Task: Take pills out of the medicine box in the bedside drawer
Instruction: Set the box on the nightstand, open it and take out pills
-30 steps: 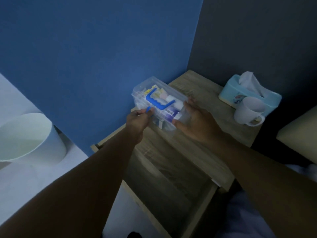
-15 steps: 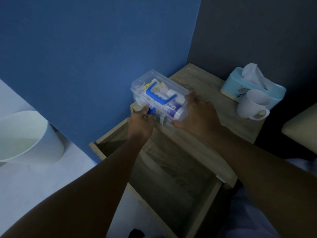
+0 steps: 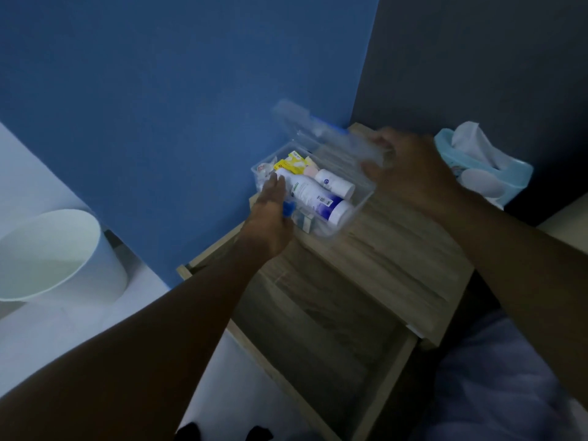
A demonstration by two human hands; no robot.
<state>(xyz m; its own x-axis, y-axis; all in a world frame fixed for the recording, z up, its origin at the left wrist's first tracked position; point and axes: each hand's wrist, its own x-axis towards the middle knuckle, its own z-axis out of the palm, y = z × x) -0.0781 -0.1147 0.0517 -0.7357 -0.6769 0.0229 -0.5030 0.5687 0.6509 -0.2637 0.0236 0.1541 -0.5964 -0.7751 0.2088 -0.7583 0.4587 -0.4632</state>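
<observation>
A clear plastic medicine box stands on the wooden bedside table against the blue wall. Its clear lid, with a blue handle, is raised and blurred, and my right hand grips its front edge. My left hand rests against the box's left side by a blue latch, fingers spread. Inside lie a large white bottle with a purple label, a smaller white bottle and yellow packets. Below the table top, the drawer is pulled out.
A light blue tissue box and a white cup stand at the table's back right, partly behind my right hand. A white bin stands on the floor at the left. Bedding shows at the lower right.
The lid has swung up from shut to open, lifted by my right hand. My left hand stayed at the box's left side by the latch.
</observation>
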